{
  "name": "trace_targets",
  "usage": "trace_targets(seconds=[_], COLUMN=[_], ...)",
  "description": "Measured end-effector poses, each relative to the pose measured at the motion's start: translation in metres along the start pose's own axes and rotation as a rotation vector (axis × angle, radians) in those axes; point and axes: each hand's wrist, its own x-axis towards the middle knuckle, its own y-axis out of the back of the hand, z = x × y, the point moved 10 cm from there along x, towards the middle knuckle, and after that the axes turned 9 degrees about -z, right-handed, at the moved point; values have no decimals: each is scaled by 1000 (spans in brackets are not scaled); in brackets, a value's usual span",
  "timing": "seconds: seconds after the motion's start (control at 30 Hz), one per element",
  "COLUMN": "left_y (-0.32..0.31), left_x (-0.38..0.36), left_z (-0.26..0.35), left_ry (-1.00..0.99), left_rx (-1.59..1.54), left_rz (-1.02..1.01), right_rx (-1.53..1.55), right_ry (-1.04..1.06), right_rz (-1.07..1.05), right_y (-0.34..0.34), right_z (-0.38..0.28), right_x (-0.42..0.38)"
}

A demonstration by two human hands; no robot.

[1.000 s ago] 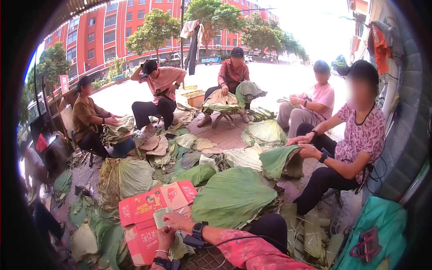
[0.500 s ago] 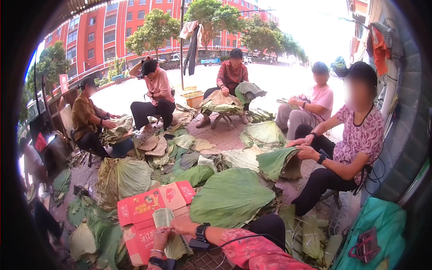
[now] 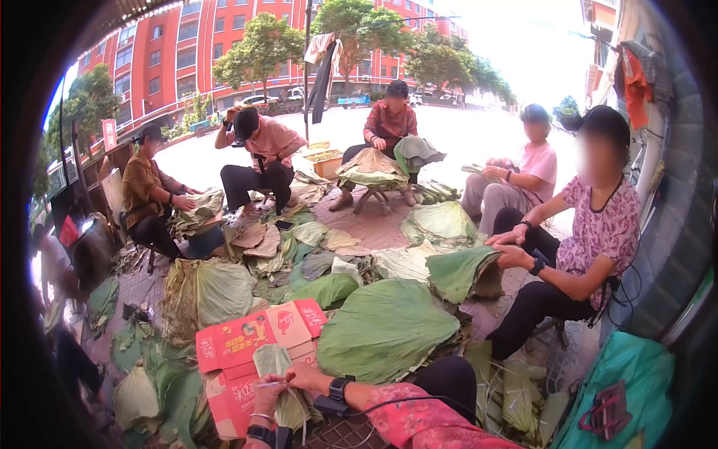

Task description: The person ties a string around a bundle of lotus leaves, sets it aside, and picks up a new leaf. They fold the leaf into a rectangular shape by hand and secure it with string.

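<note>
A folded, dried green leaf bundle lies in front of me on a flattened red carton. My left hand is closed in a pinch over its middle, with a pale string at the fingers. Close beside it, my right hand is also pinched shut at the bundle, seemingly on the same string. A thin end of string hangs below the hands. Both wrists carry dark bands. Just beyond my right hand spreads a large green leaf.
Several people sit around a heap of leaves; the nearest person, at right, holds a green leaf. Folded bundles with pale ties lie at lower right beside a green sack. A cable crosses my right sleeve.
My hands stay close together over the bundle, barely shifted. The string's end now shows hanging below them. At back left, the person in pink has leaned the head down.
</note>
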Motion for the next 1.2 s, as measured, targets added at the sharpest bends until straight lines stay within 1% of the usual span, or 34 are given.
trace_targets(seconds=[0.1, 0.2, 0.3, 0.37, 0.5, 0.6, 0.7, 0.73, 0.83, 0.93, 1.03, 1.13, 1.2], left_y=[-2, 10, 13, 4, 4, 3, 4, 4, 4, 3, 2, 0, -2], left_x=[-4, 2, 2, -11, -15, -17, -13, -14, -12, -11, -8, -9, -11], left_z=[12, -4, -11, 12, 15, 18, 13, 13, 11, 10, 4, 7, 9], left_ry=[-107, -180, -270, -346, -383, -402, -398, -393, -340, -320, -296, -290, -289], left_rx=[90, 198, 486, 683, 618, 594, 569, 512, 511, 519, 422, 453, 406], left_rz=[52, 146, 253, 364, 428, 406, 376, 359, 325, 285, 215, 193, 163], right_rx=[54, 82, 0, -32, 21, -106, 58, 222, 318, 335, 247, 156, 131], right_ry=[10, 9, -70, -30, -81, -122, -2, 16, -20, -38, -84, -95, -3], right_rz=[28, 16, -1, 67, 12, -49, -155, -168, -152, -160, -141, -118, -108], right_y=[-1, -4, -4, -2, 1, 4, -15, -18, -11, -10, -5, -1, 0], right_z=[3, 5, 9, 17, 8, -12, 20, 16, 17, 16, 15, 9, -1], right_x=[1, 1, -1, 4, -1, -6, 10, 10, 4, 1, 0, -4, -5])
